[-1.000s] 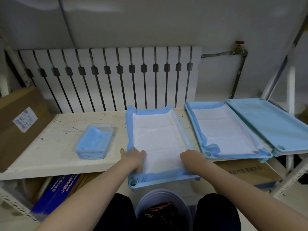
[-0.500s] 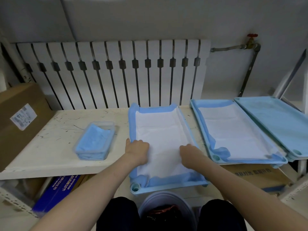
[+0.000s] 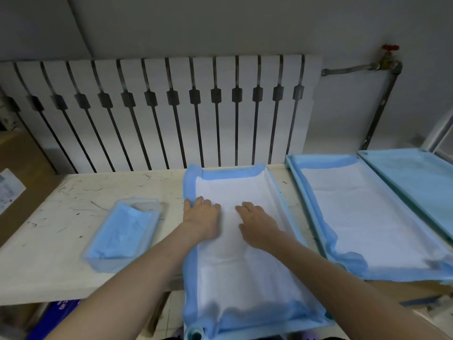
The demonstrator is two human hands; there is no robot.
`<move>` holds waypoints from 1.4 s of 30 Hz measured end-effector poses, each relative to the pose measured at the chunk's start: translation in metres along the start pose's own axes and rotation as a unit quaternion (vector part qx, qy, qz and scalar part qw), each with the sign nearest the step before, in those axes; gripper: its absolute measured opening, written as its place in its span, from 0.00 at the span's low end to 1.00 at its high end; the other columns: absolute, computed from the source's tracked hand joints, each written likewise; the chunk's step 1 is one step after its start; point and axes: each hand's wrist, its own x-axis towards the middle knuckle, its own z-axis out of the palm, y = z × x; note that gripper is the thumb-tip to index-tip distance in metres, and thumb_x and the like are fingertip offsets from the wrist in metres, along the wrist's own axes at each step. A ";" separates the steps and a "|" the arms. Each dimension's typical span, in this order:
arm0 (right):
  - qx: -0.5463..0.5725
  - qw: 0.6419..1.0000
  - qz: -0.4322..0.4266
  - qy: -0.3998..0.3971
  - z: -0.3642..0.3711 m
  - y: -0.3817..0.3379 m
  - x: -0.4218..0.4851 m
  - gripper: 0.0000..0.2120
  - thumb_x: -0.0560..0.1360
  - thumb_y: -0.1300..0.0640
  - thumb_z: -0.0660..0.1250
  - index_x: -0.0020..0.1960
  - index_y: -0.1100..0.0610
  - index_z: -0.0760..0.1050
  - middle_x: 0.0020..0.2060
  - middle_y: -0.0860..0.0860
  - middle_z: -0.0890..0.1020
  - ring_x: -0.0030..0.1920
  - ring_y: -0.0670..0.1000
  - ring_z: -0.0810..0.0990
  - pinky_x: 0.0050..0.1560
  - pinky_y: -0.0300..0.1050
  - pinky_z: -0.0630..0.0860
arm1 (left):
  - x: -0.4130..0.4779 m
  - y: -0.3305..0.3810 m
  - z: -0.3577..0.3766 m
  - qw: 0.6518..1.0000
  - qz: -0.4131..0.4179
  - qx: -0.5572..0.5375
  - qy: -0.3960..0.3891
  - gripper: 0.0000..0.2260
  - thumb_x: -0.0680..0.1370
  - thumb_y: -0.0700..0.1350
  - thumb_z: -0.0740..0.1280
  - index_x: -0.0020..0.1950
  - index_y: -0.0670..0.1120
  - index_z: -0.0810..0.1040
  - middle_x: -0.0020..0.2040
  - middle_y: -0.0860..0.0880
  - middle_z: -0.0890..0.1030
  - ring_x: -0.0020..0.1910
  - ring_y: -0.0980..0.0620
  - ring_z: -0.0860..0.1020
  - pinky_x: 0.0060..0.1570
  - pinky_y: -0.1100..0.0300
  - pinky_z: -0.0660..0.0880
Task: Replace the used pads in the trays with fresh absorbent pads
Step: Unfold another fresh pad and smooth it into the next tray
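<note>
Right now I see the fresh pad (image 3: 245,266) spread in the middle tray (image 3: 280,202), low in the centre of the frame. Its white face is up and its blue border rides up over the tray's walls. Both hands are on it, side by side about halfway along its length. The left hand (image 3: 202,215) lies flat at the pad's left blue edge, fingers straight and pressing down; its grip is slack and holds nothing. The right hand (image 3: 257,224) sits just beside it on the white part, fingers stretched forward and flat too, with nothing pinched. The tray rests on the counter (image 3: 49,253), and its near end juts past the counter's front edge. Toward the right of the frame a second tray (image 3: 307,204) carries its own pad (image 3: 367,229). A third tray (image 3: 416,182) in paler blue lies just beside it at the right edge. At lower left I make out a clear box (image 3: 122,231) of folded blue sheets. A white radiator (image 3: 159,114) fills the upper frame, with a red valve (image 3: 389,48) at upper right.
</note>
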 end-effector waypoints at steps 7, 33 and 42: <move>0.008 0.996 0.085 0.022 0.016 0.041 0.037 0.25 0.81 0.48 0.49 0.76 0.53 0.54 0.76 0.52 0.55 0.76 0.55 0.51 0.75 0.54 0.53 | 0.022 -0.014 0.022 1.000 -0.001 0.001 -0.027 0.22 0.81 0.53 0.51 0.75 0.59 0.52 0.70 0.49 0.62 0.70 0.47 0.61 0.69 0.34 0.46; 0.010 0.998 0.062 0.027 -0.007 0.043 0.117 0.18 0.79 0.56 0.54 0.68 0.57 0.67 0.64 0.54 0.71 0.64 0.55 0.67 0.65 0.51 0.67 | 0.095 -0.024 0.000 1.000 -0.003 0.001 0.020 0.16 0.76 0.49 0.58 0.63 0.46 0.67 0.62 0.45 0.70 0.65 0.45 0.67 0.69 0.43 0.55; -0.013 0.991 0.116 0.061 -0.003 0.052 0.128 0.20 0.79 0.53 0.54 0.69 0.60 0.65 0.67 0.59 0.68 0.67 0.58 0.66 0.68 0.54 0.67 | 0.107 -0.034 -0.001 0.989 -0.048 -0.076 -0.114 0.36 0.73 0.65 0.58 0.76 0.53 0.51 0.78 0.49 0.48 0.77 0.47 0.50 0.72 0.41 0.47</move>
